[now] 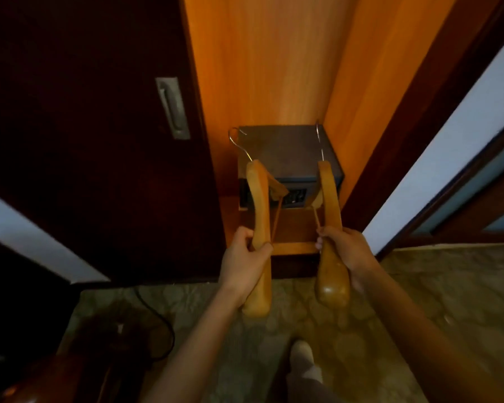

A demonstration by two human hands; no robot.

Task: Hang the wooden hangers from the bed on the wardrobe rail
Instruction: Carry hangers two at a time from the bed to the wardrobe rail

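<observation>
Now I am gripping the left hanger (259,205) and right hanger (329,193), fingers (263,249) curled round their wood, pointing both hooks (239,141) up above the safe (288,146), ready for the rail.

My left hand (243,254) hides the stretch of the left hanger (259,199) under its fingers (245,234), and my right hand (345,251) likewise hides part of the right hanger (329,193). Beyond those fingers the safe's keypad (296,196) is blurred and partly behind both hangers, so I can't read it.

Single head-worn wide-angle view, tilted forward and down, close on the open wardrobe (274,68) at upper centre, floor (419,286) along the bottom.
</observation>
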